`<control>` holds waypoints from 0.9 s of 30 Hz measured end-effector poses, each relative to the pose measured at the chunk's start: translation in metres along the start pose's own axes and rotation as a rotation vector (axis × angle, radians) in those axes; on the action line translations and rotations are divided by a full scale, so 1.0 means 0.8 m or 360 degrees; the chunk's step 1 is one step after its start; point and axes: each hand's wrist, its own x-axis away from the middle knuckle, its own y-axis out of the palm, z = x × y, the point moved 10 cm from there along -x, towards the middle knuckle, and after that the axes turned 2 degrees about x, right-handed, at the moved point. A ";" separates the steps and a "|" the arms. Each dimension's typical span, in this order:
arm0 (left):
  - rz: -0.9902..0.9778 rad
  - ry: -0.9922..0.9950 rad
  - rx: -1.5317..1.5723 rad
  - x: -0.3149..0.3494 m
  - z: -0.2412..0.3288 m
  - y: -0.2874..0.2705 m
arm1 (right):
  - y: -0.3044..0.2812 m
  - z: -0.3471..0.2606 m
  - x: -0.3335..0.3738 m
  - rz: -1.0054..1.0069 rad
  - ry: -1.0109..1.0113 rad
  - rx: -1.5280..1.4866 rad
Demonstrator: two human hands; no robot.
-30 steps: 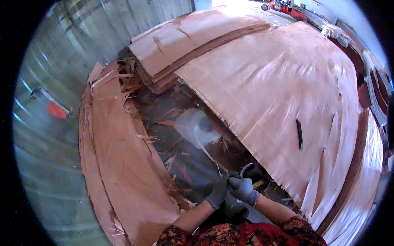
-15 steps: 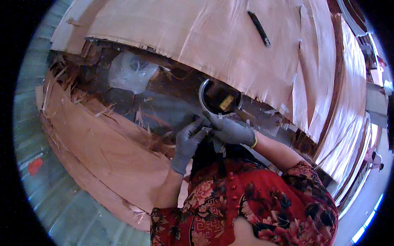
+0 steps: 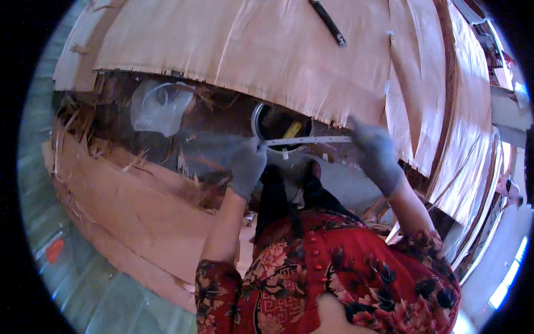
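Half a second ago the two grey-gloved hands meet fingertip to fingertip; now they stand well apart, with a narrow, flat white strip with small dark marks along it [image 3: 311,141] drawn out between them. The left hand [image 3: 248,167] pinches the strip's left end, fingers closed; the right hand [image 3: 379,158], slightly blurred, grips the other end in a closed fist. The strip looks thin, nearly straight and almost level, rising slightly toward the right. It passes over the near part of a round, metal-rimmed dark container [image 3: 255,123] with a yellow piece [image 3: 292,130] inside, just short of the ragged edge of a broad pinkish-tan wood sheet [image 3: 289,61].
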 end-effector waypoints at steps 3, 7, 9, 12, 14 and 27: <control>-0.0163 -0.0222 0.0046 -0.043 -0.016 0.037 | -0.069 -0.063 0.072 0.0860 -0.0382 0.0691; -0.0336 -0.0234 -0.0273 -0.076 0.010 0.058 | 0.071 -0.080 0.046 0.0239 -0.0416 0.0283; -0.0343 -0.0179 -0.0421 -0.085 0.003 0.071 | 0.130 -0.043 0.018 0.0148 -0.0236 0.0366; -0.0399 -0.0095 -0.0612 -0.090 0.005 0.082 | 0.170 -0.011 0.004 0.0052 -0.0166 0.0577; -0.0420 -0.0066 -0.0652 -0.090 0.007 0.087 | 0.172 -0.007 0.006 -0.0263 -0.0048 0.0439; -0.0327 0.0099 -0.0852 -0.089 0.015 0.097 | 0.200 0.010 -0.011 0.0053 0.0321 -0.1246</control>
